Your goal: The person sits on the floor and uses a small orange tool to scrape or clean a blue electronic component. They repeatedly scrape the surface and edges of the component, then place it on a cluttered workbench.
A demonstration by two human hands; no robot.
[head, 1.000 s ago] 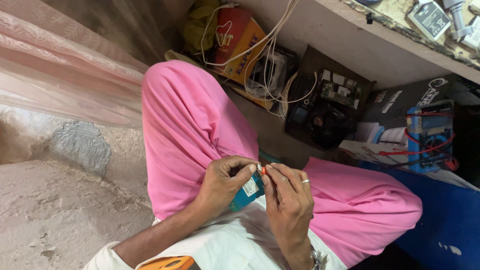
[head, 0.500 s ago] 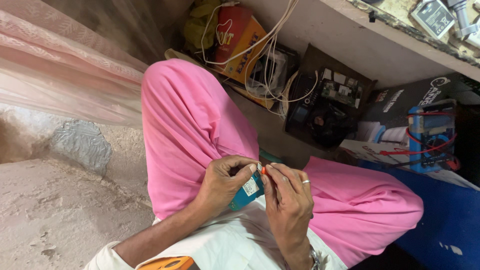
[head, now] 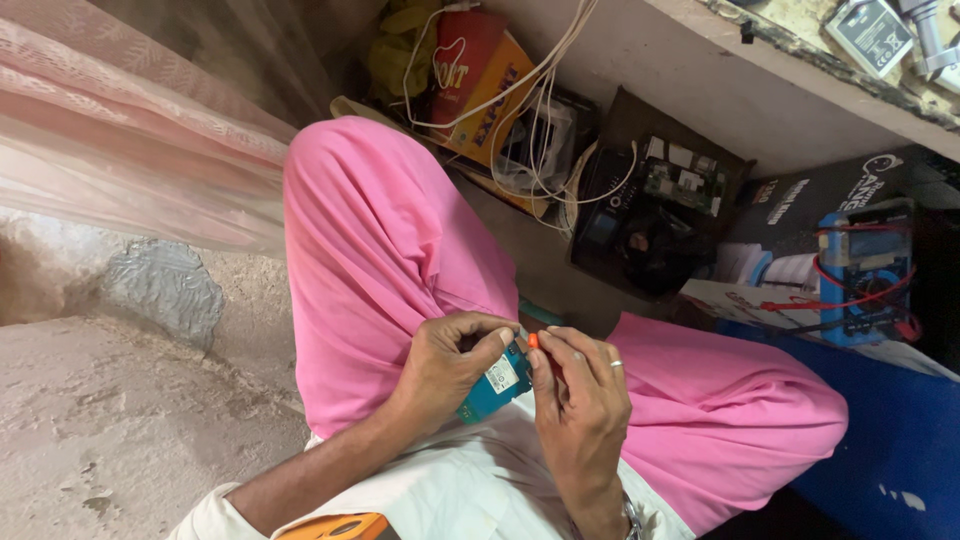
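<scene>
While a pale pink curtain (head: 120, 150) hangs at the far left above a rough concrete floor (head: 110, 430), the person sits cross-legged in pink trousers (head: 380, 250) with both hands meeting over the lap. The left hand (head: 440, 370) is curled shut around a small teal block with a white label (head: 497, 385), thumb on top and fingers wrapped under it, so the block sits just above the white shirt hem, between the knees. Touching its upper end, the right hand (head: 580, 410), which wears a ring, is closed in a pinch on a small orange-tipped tool (head: 533, 341); only the tip shows, so what lies below it in the fingers cannot be told. The work in hand looks like fine probing or prising at the block's top edge. The next move would seem to call for a steady left grip and small, controlled pressure from the right fingertips. Farther right, white cables (head: 530, 90) trail over cartons, a dark box of circuit parts (head: 650, 200) sits open, and a blue meter with red leads (head: 865, 270) rests beside a blue surface (head: 890, 440).
</scene>
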